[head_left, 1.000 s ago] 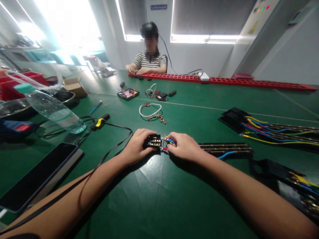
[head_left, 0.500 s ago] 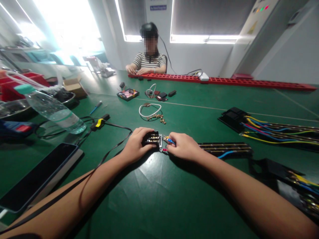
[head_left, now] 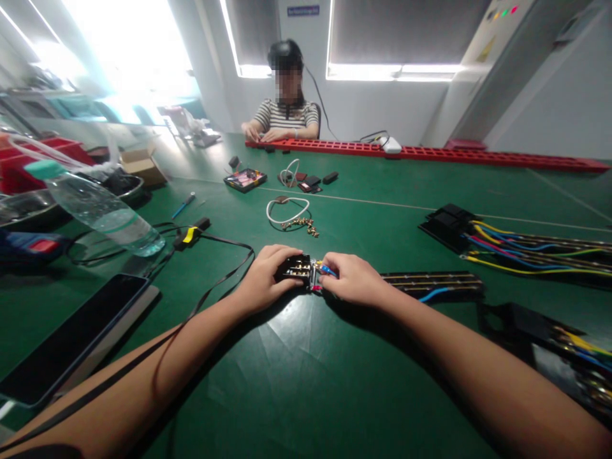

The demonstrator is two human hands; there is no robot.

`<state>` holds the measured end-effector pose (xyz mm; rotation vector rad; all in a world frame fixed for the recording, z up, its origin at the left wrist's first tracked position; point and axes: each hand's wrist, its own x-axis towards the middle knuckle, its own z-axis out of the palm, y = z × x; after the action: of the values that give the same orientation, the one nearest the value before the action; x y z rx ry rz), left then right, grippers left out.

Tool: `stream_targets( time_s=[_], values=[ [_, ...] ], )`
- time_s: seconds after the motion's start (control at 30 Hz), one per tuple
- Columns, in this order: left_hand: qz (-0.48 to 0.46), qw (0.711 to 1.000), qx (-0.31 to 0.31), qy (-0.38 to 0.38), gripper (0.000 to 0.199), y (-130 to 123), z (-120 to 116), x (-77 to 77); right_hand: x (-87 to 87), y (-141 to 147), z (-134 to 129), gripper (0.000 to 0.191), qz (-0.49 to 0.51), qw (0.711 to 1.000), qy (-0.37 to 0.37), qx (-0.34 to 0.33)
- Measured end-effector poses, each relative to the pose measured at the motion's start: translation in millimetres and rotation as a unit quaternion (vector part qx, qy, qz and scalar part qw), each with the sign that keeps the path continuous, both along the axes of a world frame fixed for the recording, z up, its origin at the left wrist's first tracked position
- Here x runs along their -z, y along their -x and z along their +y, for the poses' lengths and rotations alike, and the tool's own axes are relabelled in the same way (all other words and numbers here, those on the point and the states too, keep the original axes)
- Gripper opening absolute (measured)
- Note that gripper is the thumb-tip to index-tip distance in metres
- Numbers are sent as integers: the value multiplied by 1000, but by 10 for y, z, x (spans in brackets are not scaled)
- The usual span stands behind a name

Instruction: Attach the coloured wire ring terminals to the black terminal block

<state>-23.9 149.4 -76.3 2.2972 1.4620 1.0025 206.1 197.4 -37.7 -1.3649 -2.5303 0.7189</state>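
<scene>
My left hand (head_left: 265, 277) is closed around a small black housing (head_left: 299, 268) with brass contacts in rows inside it. Facing it, my right hand (head_left: 351, 278) grips coloured wires (head_left: 327, 270) with metal end terminals; blue, yellow and red ends show at the fingertips. A light metal frame (head_left: 313, 275) stands between the two hands, at the right end of the housing. Behind my right hand lies a long black strip (head_left: 435, 285) with brass rails, and a blue wire rests on it. My fingers hide part of the wires and of the housing.
A heap of brass screws (head_left: 306, 224) and a white cable loop (head_left: 287, 210) lie beyond my hands. To the left are a phone (head_left: 76, 338), a water bottle (head_left: 102, 213) and a black cable. Wired black assemblies (head_left: 449, 226) lie right. A person (head_left: 289, 118) sits opposite.
The black housing in my left hand has shifted slightly right, closer to the wire ends in my right hand. My right hand has barely moved.
</scene>
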Motion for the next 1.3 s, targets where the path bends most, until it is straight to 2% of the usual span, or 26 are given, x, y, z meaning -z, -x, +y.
stream_targets(
  time_s=[0.13, 0.27, 0.47, 0.67, 0.83, 1.03, 1.3],
  values=[
    [-27, 999, 7, 25, 52, 16, 21, 8, 26, -6, 21, 16, 25, 1000, 4, 1],
    [-28, 999, -11, 28, 55, 41, 39, 18, 66, -20, 41, 28, 60, 998, 12, 3],
    [-67, 996, -33, 55, 75, 103, 82, 81, 82, -14, 57, 39, 74, 997, 13, 8],
    [-93, 990, -26, 103, 58, 112, 91, 61, 70, -8, 49, 39, 72, 997, 4, -5],
    [-123, 984, -12, 129, 55, 114, 99, 43, 79, -14, 59, 37, 85, 996, 3, -13],
    [-142, 982, 3, 127, 56, 132, 100, 68, 90, -27, 83, 38, 94, 995, 20, -4],
    [-111, 990, 8, 91, 56, 122, 84, 48, 90, -32, 93, 38, 103, 994, 34, -10]
  ],
)
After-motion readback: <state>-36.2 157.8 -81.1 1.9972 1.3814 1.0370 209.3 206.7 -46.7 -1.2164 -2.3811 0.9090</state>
